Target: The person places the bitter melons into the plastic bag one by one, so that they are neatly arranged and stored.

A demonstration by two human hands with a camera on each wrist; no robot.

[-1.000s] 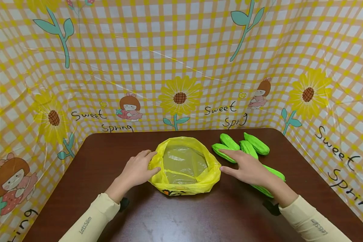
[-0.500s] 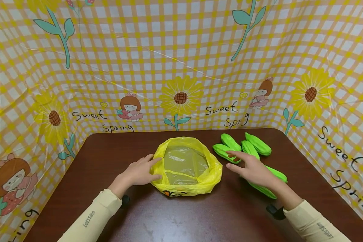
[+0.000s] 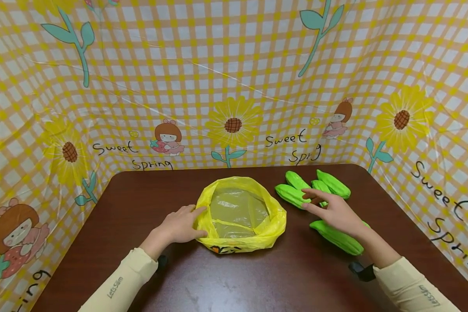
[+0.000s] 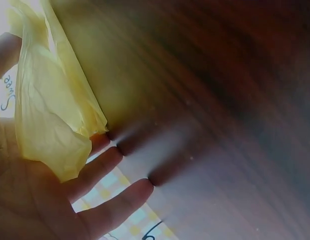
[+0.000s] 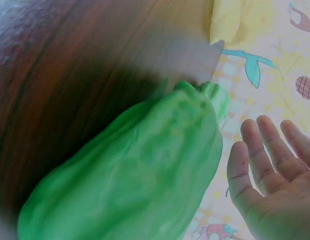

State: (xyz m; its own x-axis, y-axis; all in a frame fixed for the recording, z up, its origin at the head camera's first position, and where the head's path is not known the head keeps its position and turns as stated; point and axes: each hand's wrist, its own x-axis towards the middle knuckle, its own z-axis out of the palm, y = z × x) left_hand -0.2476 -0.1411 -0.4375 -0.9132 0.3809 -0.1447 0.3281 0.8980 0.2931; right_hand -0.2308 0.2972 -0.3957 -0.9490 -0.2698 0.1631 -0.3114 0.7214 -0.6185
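A yellow plastic bag (image 3: 271, 232) stands on the table with its mouth spread wide and its rim rolled out. My left hand (image 3: 179, 224) rests at its left rim, thumb and index finger apart over the edge. In the left wrist view the bag's side (image 4: 54, 110) lies against the palm, and extended fingertips touch the tabletop. My right hand (image 3: 337, 213) hovers with loosely bent fingers over the green ridged gourds, holding nothing. One gourd (image 3: 337, 238) lies below the wrist, large in the right wrist view. Another gourd (image 3: 290, 195) lies by the fingertips.
More green gourds (image 3: 333, 184) lie together at the table's back right. The dark brown table (image 3: 234, 281) is bordered at the back and sides by a checked sunflower cloth (image 3: 234, 65).
My right hand has drawn away from the bag's right side, moving right and back over the gourds. My left hand stays at the left rim, a little lower.
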